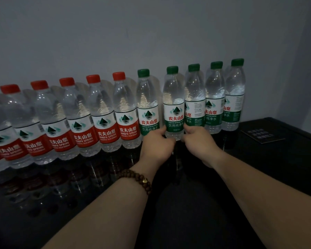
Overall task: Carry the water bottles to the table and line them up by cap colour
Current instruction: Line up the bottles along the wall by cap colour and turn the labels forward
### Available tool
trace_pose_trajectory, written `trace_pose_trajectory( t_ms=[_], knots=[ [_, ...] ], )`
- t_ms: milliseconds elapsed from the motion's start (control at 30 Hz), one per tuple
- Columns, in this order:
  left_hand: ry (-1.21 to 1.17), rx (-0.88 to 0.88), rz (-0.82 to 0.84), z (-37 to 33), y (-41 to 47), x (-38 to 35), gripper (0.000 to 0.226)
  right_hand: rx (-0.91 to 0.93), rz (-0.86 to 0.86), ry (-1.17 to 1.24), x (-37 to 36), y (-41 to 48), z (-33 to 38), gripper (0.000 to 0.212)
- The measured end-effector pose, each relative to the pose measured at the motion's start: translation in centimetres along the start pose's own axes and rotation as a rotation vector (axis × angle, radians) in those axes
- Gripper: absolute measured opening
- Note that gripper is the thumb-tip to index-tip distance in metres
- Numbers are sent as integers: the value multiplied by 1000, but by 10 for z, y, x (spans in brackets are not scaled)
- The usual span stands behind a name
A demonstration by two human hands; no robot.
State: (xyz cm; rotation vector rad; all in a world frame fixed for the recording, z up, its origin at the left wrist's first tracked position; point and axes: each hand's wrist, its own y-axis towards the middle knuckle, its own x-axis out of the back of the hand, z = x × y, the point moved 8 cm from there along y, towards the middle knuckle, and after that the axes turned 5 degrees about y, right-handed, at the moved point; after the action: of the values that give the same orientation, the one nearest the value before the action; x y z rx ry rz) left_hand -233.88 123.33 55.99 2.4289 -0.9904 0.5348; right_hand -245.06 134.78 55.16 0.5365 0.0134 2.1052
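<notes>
A row of water bottles stands upright on a glossy black table against the wall. Several red-capped bottles fill the left part, several green-capped ones the right part. Both my hands hold the base of one green-capped bottle, the second green one from the left. My left hand, with a bead bracelet on its wrist, grips it from the left. My right hand grips it from the right. This bottle stands slightly in front of its neighbours, with a small gap to the green-capped bottle on its left.
A grey wall rises directly behind the row. A dark flat card lies on the table at the right, near the last bottle. The table's right edge runs past it. The bottles mirror in the table top.
</notes>
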Motion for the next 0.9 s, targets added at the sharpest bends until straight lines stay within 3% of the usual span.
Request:
trace_pose_trajectory(
  t_ms=[167,300,600,900],
  knots=[
    [20,31,-122,-1,-3,11,38,25,38,-39,-2,-2,3,61],
    [67,55,-173,-2,-5,16,13,20,60,-94,-4,0,2,70],
    [126,118,-254,2,-6,23,30,13,48,-82,-6,3,-3,70],
    [182,105,-236,-2,-7,25,28,11,58,-104,-7,3,-1,72]
  ],
)
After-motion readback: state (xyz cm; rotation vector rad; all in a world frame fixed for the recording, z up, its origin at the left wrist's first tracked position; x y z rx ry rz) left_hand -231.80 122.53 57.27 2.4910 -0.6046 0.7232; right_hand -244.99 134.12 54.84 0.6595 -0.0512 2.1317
